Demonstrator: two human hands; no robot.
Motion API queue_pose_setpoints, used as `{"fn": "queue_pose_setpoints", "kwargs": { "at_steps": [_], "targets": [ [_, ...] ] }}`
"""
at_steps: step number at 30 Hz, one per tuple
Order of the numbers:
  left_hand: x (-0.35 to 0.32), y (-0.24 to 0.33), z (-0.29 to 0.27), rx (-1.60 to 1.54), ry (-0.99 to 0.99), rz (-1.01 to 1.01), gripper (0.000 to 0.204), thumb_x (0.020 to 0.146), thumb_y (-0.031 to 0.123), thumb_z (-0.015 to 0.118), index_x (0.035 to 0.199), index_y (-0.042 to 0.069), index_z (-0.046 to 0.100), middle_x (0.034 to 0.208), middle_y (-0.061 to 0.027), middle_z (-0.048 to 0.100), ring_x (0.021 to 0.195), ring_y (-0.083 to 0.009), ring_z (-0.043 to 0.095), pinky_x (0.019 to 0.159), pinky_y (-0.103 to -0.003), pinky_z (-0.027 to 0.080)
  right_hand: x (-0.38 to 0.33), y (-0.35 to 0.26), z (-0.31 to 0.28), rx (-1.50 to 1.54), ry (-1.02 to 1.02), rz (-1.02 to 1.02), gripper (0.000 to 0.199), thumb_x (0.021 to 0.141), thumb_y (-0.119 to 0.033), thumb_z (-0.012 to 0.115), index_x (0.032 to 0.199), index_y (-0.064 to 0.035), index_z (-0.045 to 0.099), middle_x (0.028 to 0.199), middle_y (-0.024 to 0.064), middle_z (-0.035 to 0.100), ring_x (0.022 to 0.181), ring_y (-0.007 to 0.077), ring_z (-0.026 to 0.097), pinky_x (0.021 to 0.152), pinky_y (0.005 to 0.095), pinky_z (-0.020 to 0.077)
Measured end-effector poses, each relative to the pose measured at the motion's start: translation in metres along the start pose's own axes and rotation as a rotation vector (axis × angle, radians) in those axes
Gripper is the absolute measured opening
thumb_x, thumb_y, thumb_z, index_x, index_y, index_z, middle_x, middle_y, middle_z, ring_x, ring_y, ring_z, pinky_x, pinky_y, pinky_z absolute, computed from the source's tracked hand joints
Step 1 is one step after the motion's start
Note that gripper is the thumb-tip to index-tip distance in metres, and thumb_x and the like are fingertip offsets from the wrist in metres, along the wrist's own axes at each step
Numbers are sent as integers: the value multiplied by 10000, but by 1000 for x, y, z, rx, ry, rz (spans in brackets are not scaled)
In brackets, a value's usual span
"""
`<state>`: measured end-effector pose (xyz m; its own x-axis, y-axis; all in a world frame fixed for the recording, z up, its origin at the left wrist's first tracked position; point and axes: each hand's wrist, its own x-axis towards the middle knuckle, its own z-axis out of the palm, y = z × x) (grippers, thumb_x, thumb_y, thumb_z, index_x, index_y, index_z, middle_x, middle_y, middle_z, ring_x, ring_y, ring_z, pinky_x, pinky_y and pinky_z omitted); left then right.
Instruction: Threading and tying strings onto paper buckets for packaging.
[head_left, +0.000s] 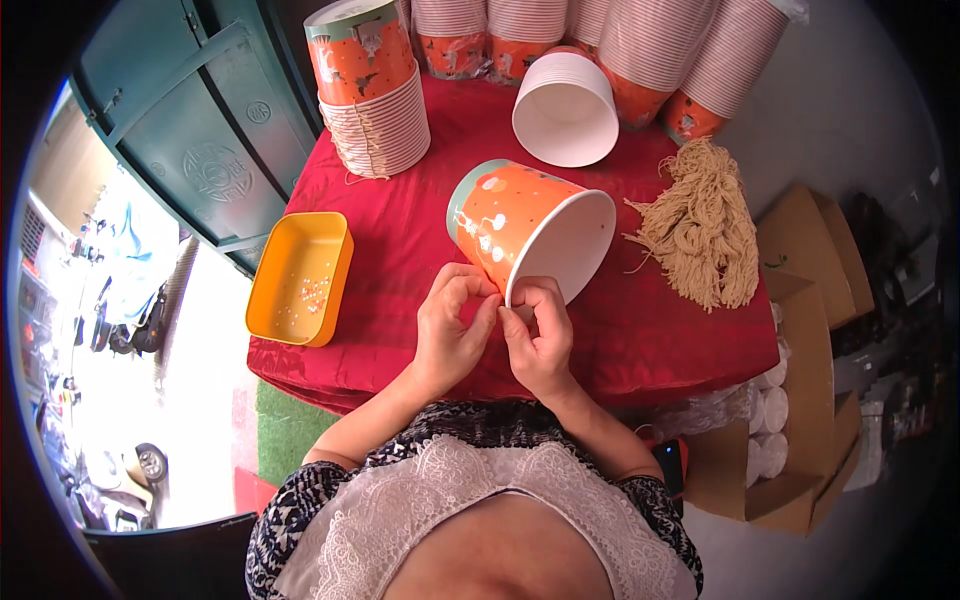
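An orange paper bucket (510, 222) with a pale green base band and white printed figures lies tilted on its side, its white mouth turned toward the lower right. At the near edge of its rim, my left hand (452, 328) is closed in a pinch against the outer wall. Whatever sits between those fingertips is too small to make out. My right hand (540, 340) grips the rim, with its fingers curled at the mouth and the thumb close to the left fingertips. To the left, a yellow tray (262, 300) holds several tiny white and reddish bits.
A bundle of tan strings (705, 225) lies on the red cloth (390, 235) at right. Stacked paper buckets (375, 130) with strings hanging down stand at back left. Another white bucket (567, 115) and wrapped stacks (650, 50) line the back. Cardboard boxes (800, 380) stand at lower right.
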<state>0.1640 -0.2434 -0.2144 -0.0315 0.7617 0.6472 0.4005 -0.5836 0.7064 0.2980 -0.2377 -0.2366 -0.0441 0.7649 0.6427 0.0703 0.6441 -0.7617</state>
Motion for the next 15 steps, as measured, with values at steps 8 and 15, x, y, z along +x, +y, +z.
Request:
{"fn": "queue_pose_setpoints", "kwargs": {
  "at_steps": [8, 15],
  "targets": [
    [16, 7, -31, 103, 67, -34, 151, 770, -84, 654, 848, 18, 576, 856, -92, 586, 760, -207, 591, 653, -289, 472, 36, -12, -15, -595, 56, -412, 163, 795, 40, 669, 919, -20, 582, 931, 108, 561, 847, 313, 560, 731, 413, 455],
    [23, -47, -157, 656, 239, -87, 93, 828, -44, 616, 912, -10, 597, 836, -110, 617, 776, -237, 616, 747, -318, 493, 69, -25, -9, -705, -130, -598, 110, 786, -89, 608, 885, -46, 587, 931, 82, 547, 903, 268, 562, 798, 400, 458]
  ]
}}
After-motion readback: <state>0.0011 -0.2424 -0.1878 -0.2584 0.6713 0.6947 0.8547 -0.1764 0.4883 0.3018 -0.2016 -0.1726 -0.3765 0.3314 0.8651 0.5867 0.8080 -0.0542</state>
